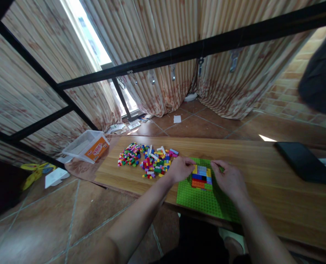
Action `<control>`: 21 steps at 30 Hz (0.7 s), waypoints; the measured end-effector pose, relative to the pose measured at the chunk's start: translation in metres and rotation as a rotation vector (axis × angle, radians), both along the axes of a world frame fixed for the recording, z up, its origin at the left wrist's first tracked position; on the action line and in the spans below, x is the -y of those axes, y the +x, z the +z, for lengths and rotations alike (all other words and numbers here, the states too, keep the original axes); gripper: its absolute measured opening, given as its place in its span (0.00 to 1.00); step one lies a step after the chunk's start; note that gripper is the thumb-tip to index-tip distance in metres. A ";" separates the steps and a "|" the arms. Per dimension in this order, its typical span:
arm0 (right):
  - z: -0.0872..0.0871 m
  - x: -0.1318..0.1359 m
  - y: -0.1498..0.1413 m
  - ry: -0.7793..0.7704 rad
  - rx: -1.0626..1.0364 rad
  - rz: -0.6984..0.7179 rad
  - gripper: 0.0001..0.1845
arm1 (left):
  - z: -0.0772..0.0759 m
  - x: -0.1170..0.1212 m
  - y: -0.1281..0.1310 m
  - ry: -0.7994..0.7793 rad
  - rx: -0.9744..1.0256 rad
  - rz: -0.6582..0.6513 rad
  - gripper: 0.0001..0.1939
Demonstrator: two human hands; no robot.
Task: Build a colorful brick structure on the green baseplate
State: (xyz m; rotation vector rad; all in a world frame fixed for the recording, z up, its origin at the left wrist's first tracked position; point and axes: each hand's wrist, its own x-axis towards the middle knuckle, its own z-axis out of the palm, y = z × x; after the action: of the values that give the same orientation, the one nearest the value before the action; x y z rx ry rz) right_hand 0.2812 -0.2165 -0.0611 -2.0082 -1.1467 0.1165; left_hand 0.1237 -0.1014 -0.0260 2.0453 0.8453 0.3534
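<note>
A green studded baseplate (204,206) lies on the wooden table, bearing a small block structure (199,177) of toy bricks in blue, red, orange, yellow and light grey. At its far left corner, beside a yellow brick, my left hand (180,169) has its thumb and fingertips pinched together. Whatever they pinch is too small to make out. My right hand (230,180) hovers over the plate's right part, its fingers curled and the fingertips close to the structure's far right corner. Anything between those fingertips cannot be made out.
Loose toy bricks (158,161) in many colours lie in a pile left of the baseplate, with a second pile of small bricks (129,154) beyond. A clear plastic box (83,141) with an orange label stands at the left end. A dark flat object (303,159) lies right on the table (262,172).
</note>
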 end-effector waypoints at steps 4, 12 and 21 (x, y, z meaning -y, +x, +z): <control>-0.001 -0.001 -0.001 -0.041 0.005 0.004 0.21 | 0.002 0.001 0.000 0.012 -0.012 -0.002 0.13; -0.002 -0.002 -0.008 -0.044 0.000 0.045 0.21 | -0.003 -0.001 0.001 0.033 -0.006 0.011 0.13; -0.002 -0.007 -0.019 -0.042 -0.074 0.048 0.21 | 0.009 -0.001 0.004 0.100 -0.054 -0.082 0.11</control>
State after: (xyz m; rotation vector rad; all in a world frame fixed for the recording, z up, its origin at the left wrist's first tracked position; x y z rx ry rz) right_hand 0.2622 -0.2094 -0.0630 -1.9965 -1.1539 0.2387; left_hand 0.1276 -0.1008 -0.0173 2.1838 0.7874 0.3021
